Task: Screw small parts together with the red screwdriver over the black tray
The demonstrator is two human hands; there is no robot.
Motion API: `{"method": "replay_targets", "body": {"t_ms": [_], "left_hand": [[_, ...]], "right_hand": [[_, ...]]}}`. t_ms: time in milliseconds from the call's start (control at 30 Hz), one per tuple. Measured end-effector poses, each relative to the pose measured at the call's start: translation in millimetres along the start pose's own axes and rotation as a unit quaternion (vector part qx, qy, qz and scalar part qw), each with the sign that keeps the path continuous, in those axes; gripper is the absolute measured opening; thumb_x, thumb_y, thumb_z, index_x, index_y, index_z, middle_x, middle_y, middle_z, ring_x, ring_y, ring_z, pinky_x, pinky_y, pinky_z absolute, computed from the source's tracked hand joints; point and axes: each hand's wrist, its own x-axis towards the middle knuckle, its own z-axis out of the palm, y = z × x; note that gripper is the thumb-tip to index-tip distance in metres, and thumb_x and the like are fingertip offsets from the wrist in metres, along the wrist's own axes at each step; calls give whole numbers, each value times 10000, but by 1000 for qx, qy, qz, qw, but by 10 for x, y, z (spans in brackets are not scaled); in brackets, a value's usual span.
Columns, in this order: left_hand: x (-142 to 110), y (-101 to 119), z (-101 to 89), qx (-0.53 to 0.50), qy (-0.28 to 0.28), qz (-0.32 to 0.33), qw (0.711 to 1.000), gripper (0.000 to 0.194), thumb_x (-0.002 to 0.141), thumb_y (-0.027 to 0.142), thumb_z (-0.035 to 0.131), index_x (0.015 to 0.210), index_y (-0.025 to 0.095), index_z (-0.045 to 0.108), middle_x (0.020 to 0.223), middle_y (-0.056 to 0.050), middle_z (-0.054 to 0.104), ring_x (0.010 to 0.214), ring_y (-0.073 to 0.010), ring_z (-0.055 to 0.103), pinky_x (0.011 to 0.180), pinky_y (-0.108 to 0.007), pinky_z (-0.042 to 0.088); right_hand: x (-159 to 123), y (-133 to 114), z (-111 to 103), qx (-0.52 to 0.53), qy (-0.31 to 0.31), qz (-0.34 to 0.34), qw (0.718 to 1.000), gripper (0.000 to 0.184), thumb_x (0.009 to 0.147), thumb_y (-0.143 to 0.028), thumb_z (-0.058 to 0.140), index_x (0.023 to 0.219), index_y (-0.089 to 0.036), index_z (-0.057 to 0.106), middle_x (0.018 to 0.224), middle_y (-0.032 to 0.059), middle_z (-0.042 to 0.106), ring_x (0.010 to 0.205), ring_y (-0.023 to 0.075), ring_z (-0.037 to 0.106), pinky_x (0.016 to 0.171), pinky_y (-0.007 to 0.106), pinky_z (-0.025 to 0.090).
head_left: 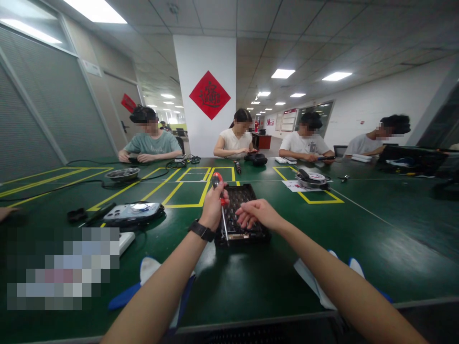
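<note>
A screwdriver [224,215] with a red and black handle is gripped in my left hand [213,205], its metal shaft slanting down across the left side of a black bit case [263,236]. The case lies open on the green table, with many small metallic pieces in rows inside. Over the right part of this case hovers my right hand [260,214], fingers loosely bent and somewhat apart, nothing visible in them. Whether its fingertips touch the pieces is hard to tell. A dark watch band is on my left wrist.
White and blue gloves [148,270] lie under both forearms. On the left are a phone-like device [132,213] and a metal bowl [122,175]. A black tool [237,166] lies beyond the case; a round device [311,179] sits right. Several people sit across the table [380,243].
</note>
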Motion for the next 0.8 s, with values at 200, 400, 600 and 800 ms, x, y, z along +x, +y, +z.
{"method": "replay_targets", "body": {"t_ms": [200,400,600,800], "left_hand": [[408,-315,-622,281,151,-63,945,593,774,344,465,1295,205,220,1021,-103,539,526,-92,534,455,-225,430],[393,-767,-746,454,94,-98,881,467,718,153,491,1180,137,425,1062,-153,539,968,-244,537,809,-359,422],[292,-825,-619,598,99,-62,793,476,760,192,426,1235,179,393,1211,-167,437,1127,-291,412,866,-434,376],[250,-833,-595,643,56,-45,763,503,747,192,439,1249,204,398,1291,-130,366,1198,-287,317,919,-421,352]], "right_hand": [[351,-183,-691,-175,275,117,938,262,802,-356,479,785,-114,579,647,86,634,524,113,587,505,245,502],[364,336,-534,-334,300,214,867,134,627,-209,664,614,-104,581,632,148,619,700,277,624,607,382,498],[342,467,-275,-470,327,224,789,158,717,-130,535,839,-87,625,962,252,593,978,342,552,792,445,427],[319,26,-611,-547,321,225,740,243,726,-159,531,931,-71,627,1000,246,591,969,312,566,779,366,442]]}}
